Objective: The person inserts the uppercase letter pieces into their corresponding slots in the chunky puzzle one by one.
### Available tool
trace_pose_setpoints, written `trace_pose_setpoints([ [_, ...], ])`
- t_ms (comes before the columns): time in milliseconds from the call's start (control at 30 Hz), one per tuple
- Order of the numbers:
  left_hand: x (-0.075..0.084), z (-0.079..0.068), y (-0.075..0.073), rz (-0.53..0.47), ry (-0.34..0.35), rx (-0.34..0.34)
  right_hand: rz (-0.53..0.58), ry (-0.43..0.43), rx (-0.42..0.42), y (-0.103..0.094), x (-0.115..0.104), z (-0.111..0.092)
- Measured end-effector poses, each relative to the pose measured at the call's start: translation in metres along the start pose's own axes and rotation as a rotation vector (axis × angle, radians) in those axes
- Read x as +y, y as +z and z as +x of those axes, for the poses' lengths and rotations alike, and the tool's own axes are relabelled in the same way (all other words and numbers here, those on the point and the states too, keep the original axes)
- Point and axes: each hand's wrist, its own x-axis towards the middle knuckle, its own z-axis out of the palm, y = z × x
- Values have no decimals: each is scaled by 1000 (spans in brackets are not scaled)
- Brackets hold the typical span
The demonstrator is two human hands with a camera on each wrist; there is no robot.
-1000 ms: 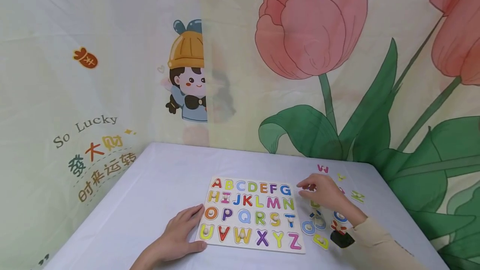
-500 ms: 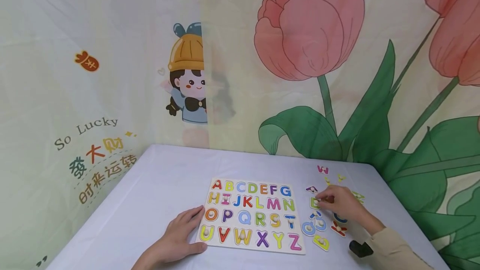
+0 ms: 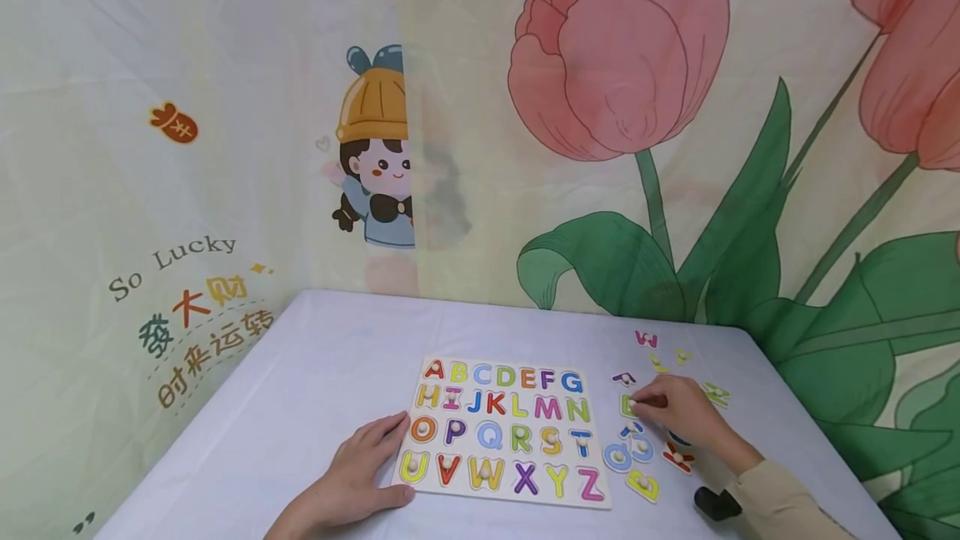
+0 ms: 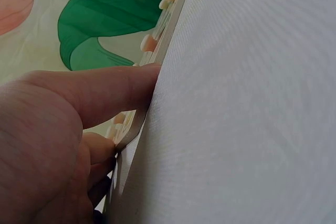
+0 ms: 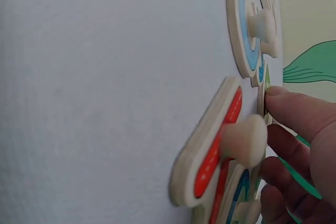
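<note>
A wooden alphabet puzzle board lies on the white table, with knobbed pieces seated in some of its letters. My left hand rests at the board's left edge, thumb and fingertips touching it; in the left wrist view the thumb presses on that edge. Right of the board, my right hand pinches a green letter piece, apparently a D, still low at the table among loose pieces. In the right wrist view the red K piece stands nearer the camera and partly hides what the fingertips grip.
Several loose letters surround my right hand: a purple piece, a pink M or W, a small yellow piece, a light blue Q and a yellow-green piece. A printed cloth hangs behind the table.
My right hand has come from beside the board's upper right corner, back to the right and down, onto the green letter piece. My left hand stays at the board's edge.
</note>
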Motion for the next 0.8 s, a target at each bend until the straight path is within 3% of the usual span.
trace_pose_setpoints([
  [200,0,1,0,6,12,9,-10,7,21,-4,-8,2],
  [433,-2,1,0,9,25,13,-11,-84,46,-5,-34,8],
  [800,-2,0,0,0,30,18,28,-161,51,19,-88,33],
])
